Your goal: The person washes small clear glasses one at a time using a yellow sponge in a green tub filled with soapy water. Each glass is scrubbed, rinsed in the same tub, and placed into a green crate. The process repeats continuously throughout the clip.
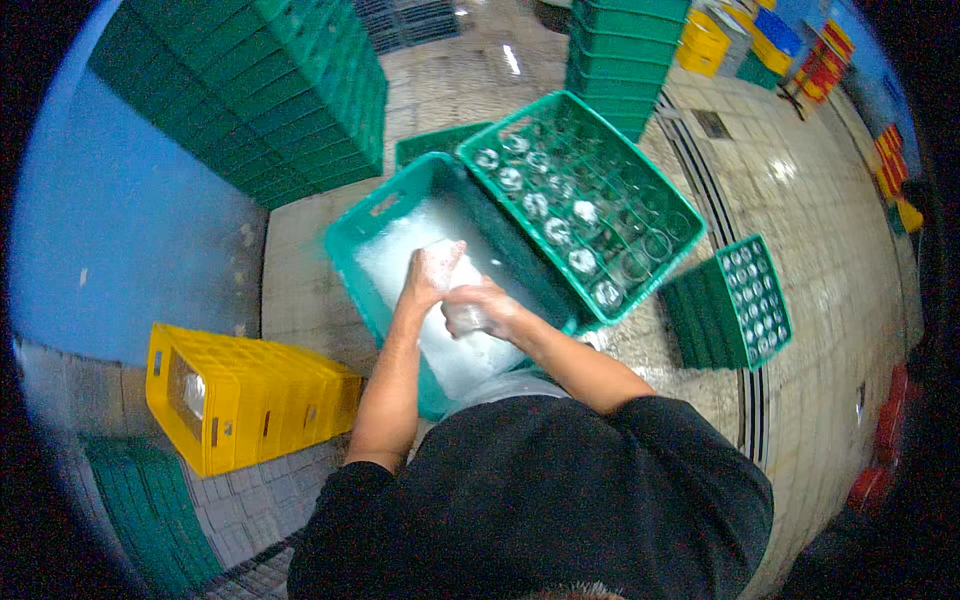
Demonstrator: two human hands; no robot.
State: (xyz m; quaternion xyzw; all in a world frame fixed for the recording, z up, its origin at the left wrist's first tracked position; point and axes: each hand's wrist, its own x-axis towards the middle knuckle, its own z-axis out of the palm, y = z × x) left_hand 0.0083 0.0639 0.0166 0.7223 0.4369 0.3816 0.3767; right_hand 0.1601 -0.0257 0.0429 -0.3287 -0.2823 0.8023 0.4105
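Note:
My left hand (435, 274), wet and foamy, is closed around a white, foam-covered object (466, 276); blur hides what exactly it is. Pressed close beside it, my right hand (491, 306) grips a pale, translucent piece that looks like a drinking glass (469, 319). Both hands are above a green plastic tub (352, 244) with white suds (401, 244) across much of its inside. At the tub's right, a green crate (645, 169) is tilted and holds rows of clear glasses (582, 261) in its divided compartments.
Tall stacks of green crates (300, 97) stand at the far left, and another stack (619, 60) behind the glasses. Yellow crates (262, 397) are at my left near a blue wall (150, 240). On the right, a smaller green stack (705, 315) adjoins a floor drain (752, 420); the tiled floor looks wet.

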